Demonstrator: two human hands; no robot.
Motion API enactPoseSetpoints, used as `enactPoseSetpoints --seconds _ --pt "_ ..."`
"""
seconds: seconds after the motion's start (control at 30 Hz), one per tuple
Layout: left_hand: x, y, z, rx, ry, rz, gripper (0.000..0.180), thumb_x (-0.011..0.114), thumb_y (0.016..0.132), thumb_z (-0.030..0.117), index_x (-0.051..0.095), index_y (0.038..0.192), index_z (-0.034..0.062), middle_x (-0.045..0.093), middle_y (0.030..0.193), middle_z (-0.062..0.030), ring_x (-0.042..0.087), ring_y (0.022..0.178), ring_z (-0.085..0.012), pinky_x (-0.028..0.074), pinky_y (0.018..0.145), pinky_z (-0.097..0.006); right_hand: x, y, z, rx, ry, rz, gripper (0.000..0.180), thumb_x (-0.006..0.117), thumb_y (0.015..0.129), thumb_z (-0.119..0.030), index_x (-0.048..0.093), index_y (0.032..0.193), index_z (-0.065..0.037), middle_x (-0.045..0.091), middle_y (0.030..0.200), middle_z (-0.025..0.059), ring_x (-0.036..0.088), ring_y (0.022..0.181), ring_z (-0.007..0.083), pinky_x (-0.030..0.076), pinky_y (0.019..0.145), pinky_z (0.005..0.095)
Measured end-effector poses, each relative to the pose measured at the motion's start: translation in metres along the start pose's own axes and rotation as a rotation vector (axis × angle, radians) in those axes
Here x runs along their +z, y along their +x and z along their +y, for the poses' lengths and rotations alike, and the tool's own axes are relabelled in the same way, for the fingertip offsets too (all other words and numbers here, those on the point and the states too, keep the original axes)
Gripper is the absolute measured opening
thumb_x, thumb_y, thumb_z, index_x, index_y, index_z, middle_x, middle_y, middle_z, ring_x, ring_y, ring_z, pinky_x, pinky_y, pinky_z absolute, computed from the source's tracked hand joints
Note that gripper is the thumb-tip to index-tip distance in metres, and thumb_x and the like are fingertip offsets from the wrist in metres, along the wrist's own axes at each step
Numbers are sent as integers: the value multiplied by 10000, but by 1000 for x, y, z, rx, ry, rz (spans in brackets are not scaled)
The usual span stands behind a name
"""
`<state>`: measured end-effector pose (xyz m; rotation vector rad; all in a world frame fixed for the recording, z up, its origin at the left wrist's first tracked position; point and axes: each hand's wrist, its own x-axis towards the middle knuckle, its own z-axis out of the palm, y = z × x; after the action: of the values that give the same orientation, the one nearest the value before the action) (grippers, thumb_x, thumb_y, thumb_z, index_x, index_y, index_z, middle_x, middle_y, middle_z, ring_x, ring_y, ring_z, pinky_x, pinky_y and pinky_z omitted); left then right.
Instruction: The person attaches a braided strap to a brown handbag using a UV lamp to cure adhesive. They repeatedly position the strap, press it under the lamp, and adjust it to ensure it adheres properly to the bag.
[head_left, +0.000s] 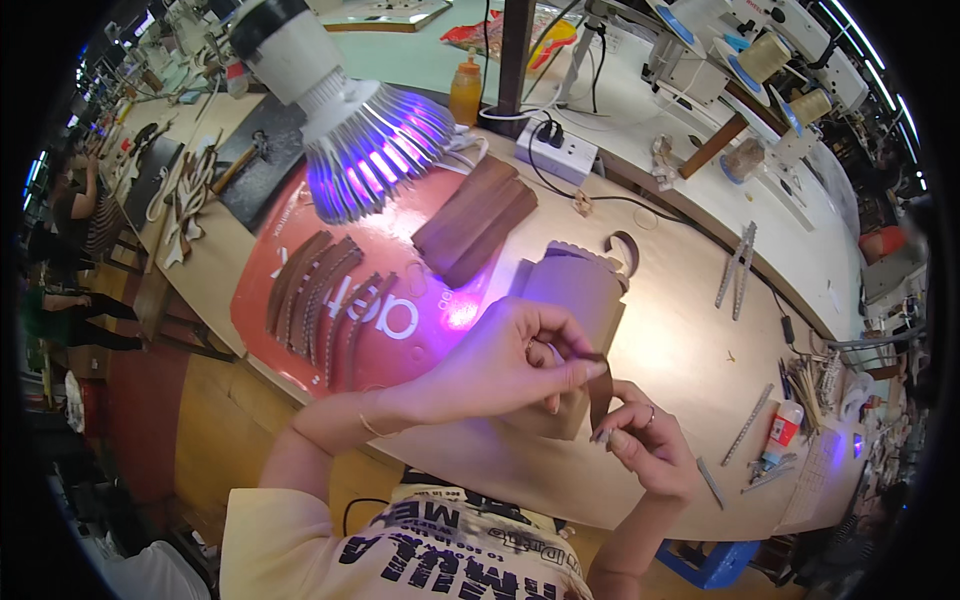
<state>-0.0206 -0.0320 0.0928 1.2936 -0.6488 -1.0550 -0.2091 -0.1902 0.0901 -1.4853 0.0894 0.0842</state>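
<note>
Brown strip, held aloft

Left hand: fingers pinch its upper end. Right hand: fingers grip the lower, presumably steadying it above the surface. Curved strips: spaced on red mat, likely for separation.

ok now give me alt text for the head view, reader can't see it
A person's left hand and right hand hold a thin brown strip above a tan worktable. To their left, curved brown strips lie on a red sheet near a lamp glowing purple.
</note>
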Motion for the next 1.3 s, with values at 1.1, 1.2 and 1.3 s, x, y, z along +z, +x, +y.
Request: enactPoseSetpoints --seconds 1.1,1.2,1.3 --pt "-30 11 -87 -39 -431 239 250 576 992 153 691 1129 -22 709 954 -38 634 713 -65 436 575 -176 10 120 -7 328 -698 302 210 625 954 -170 681 898 25 537 569 89 459 496 125 377 488 297" --pt "-31 10 -87 -58 -399 242 252 575 993 157 691 1130 -21 707 944 -36 635 711 -65 437 574 -176 11 121 -6 312 -712 307 211 628 951 -178 682 895 18 537 564 93 460 487 138 378 486 304" --pt "-31 9 -86 -28 -417 224 263 589 991 174 684 1148 -14 700 918 -17 621 713 -41 435 592 -174 11 121 -7 291 -725 296 208 628 949 -178 682 895 16 541 565 105 465 480 159 382 486 317"
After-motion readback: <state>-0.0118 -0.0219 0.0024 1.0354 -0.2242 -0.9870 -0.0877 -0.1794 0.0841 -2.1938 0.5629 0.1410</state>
